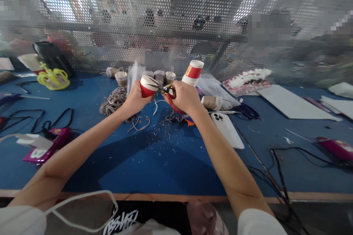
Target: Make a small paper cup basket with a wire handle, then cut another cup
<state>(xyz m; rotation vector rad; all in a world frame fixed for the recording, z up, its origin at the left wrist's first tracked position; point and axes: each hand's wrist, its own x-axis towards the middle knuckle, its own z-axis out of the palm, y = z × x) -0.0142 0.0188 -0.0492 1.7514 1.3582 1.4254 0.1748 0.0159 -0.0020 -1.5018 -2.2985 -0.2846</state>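
Note:
My left hand (137, 99) grips a red and white paper cup (148, 87), tilted with its mouth toward the right. Red-handled scissors (167, 90) are in my right hand (183, 97), their blades parted at the cup's rim. One blade appears to lie over the mouth; whether it cuts the paper I cannot tell. Just behind my right hand stands a stack of paper cups (192, 72), upside down. A heap of grey cord (116, 102) lies beside my left hand. Small twine-wrapped cups (121, 78) stand behind it.
White scraps dot the blue tabletop (154, 169) below my hands. A white phone (227, 130) lies by my right forearm, near a twine-wrapped piece (211, 102). Purple glue guns (49, 146) with cables lie at both sides. A yellow crown-shaped item (53, 78) is at back left; perforated metal mesh (171, 18) rises behind.

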